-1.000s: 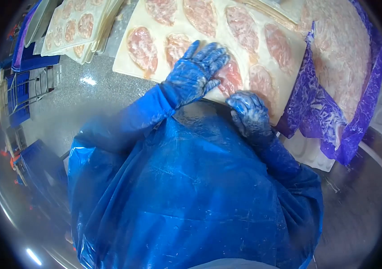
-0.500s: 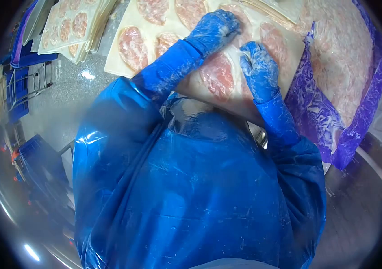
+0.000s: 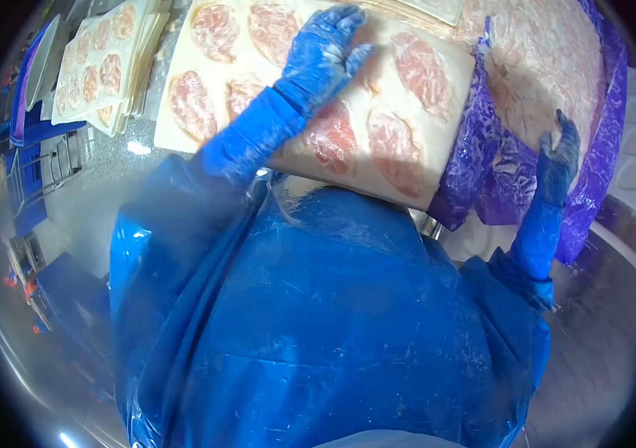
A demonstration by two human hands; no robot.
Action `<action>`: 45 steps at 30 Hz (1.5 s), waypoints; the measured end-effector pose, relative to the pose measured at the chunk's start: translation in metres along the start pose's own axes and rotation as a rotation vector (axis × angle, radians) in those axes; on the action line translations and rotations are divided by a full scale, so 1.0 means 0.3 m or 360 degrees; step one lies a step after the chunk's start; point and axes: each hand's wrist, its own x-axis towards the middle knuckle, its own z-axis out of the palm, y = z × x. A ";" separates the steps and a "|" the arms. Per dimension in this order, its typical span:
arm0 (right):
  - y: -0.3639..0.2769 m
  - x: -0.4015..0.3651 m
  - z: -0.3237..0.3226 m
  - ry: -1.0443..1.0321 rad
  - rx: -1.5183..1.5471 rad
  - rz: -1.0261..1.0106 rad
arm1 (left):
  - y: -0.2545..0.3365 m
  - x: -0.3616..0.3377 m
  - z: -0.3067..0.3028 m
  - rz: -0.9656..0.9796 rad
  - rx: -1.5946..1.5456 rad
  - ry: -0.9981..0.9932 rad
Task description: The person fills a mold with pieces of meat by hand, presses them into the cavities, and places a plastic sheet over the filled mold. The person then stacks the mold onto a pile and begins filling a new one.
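Note:
A white mould board [image 3: 434,188] in front of me holds several oval portions of pink minced meat [image 3: 396,153] in its cavities. My left hand [image 3: 327,51], in a wet blue glove, lies over the upper middle of the board, fingers stretched out and thumb apart, covering part of a portion. To the right, my gloved right hand [image 3: 560,153] is at the lower right of a large mass of pale minced meat [image 3: 542,60]. Its fingers point up and apart, with nothing held. Purple plastic film [image 3: 463,168] borders that mass on both sides.
At the left, a stack of white boards [image 3: 98,71] bears more meat portions. Another white board [image 3: 437,6] lies at the top edge. A white tray with round hollows [image 3: 635,138] stands far right. Blue crates [image 3: 72,295] sit lower left.
My right hand has left the board, moved right to the meat mass and opened. My left hand has shifted left and flattened out. The view has shifted, showing more of the board's right side.

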 end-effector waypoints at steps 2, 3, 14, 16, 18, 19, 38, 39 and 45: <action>0.041 0.002 0.101 0.0123 0.0471 0.0033 | 0.100 0.008 0.060 0.0168 0.0516 0.0258; -0.042 0.006 0.179 0.0085 0.1452 0.0364 | 0.069 -0.035 0.123 0.0149 0.0673 -0.0154; -0.539 0.066 0.566 -0.0336 -0.0159 -0.0667 | -0.080 0.045 0.055 -0.0025 0.0805 -0.0140; -0.522 0.073 0.562 -0.0191 -0.0360 -0.0878 | -0.101 0.031 0.030 0.0010 0.0709 -0.0083; -0.554 0.104 0.540 -0.0155 -0.0090 -0.0747 | -0.090 -0.011 -0.007 0.0045 0.0619 -0.0038; -0.535 0.103 0.561 -0.0316 -0.0151 -0.0854 | -0.026 -0.065 -0.042 0.0022 0.0592 0.0058; -0.195 0.209 0.521 -0.0009 -0.0428 -0.0840 | -0.036 -0.382 -0.229 -0.0531 0.0813 0.0125; -0.186 0.225 0.523 -0.0052 -0.0372 -0.0795 | -0.041 -0.392 -0.242 -0.0500 0.0720 0.0103; -0.203 0.247 0.527 -0.0057 -0.0399 -0.0748 | -0.087 -0.583 -0.397 -0.0861 0.1066 0.0359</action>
